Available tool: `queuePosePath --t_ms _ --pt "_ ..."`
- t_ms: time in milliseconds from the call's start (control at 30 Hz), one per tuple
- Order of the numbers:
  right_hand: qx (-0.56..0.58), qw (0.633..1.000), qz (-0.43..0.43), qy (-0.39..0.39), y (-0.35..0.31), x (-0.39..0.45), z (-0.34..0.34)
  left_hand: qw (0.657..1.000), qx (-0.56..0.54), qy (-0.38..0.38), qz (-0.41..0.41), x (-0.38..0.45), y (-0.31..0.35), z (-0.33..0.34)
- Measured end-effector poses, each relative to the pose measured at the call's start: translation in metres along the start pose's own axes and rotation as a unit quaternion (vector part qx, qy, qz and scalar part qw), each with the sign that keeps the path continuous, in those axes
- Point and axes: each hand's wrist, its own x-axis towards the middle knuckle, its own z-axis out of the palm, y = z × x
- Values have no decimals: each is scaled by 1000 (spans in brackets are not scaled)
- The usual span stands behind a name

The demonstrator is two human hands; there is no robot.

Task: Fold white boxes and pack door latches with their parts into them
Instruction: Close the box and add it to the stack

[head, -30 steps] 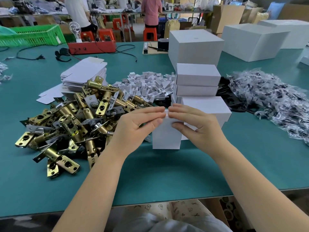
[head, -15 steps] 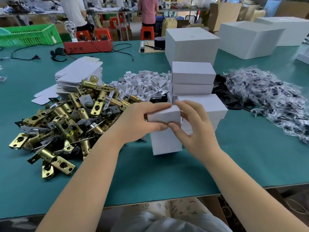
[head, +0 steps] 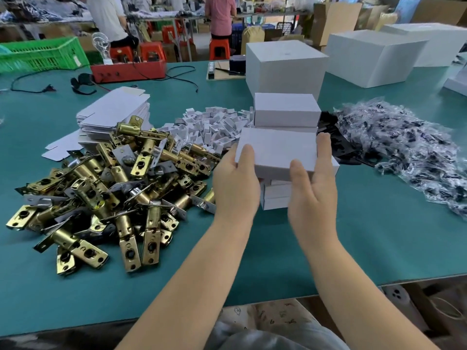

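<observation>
A closed white box [head: 278,150] is lifted just above a stack of closed white boxes [head: 275,198] at the table's middle. My left hand [head: 236,183] grips its left end, thumb on top. My right hand [head: 313,183] holds its right end, thumb on the front face and fingers up the side. Behind it stand more closed white boxes [head: 285,109]. A heap of brass door latches [head: 113,193] lies to the left. Flat box blanks [head: 113,109] are stacked behind the heap. Small white folded card pieces [head: 214,125] are piled behind the held box.
Clear bags of black parts [head: 404,147] spread at the right, with black plates [head: 328,122] beside the stack. Large white cartons [head: 285,64] stand at the back. A red box [head: 129,70], cables and a green crate [head: 40,56] sit far left. The table's front edge [head: 252,304] is near.
The box stood on end while both hands closed its top flap. It has been turned flat and lifted over the stack of boxes.
</observation>
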Motion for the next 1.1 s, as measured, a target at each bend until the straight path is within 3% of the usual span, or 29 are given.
queuePosePath --t_ms 133,300,567,733,900,1100 --pt "11 999 28 34 9 25 -24 986 138 -79 38 -8 -8 8" --pt "12 999 33 27 16 47 -46 968 192 -156 46 -8 -18 21" --pt "32 997 67 24 31 59 -50 975 147 -166 15 0 -22 25" --pt "76 986 148 21 30 57 -47 977 97 -192 1 -1 -20 20" --pt "45 989 143 8 29 60 -46 975 56 -212 -13 0 -19 14" --pt "86 983 163 11 28 58 -44 970 102 -218 -20 -3 -12 16"
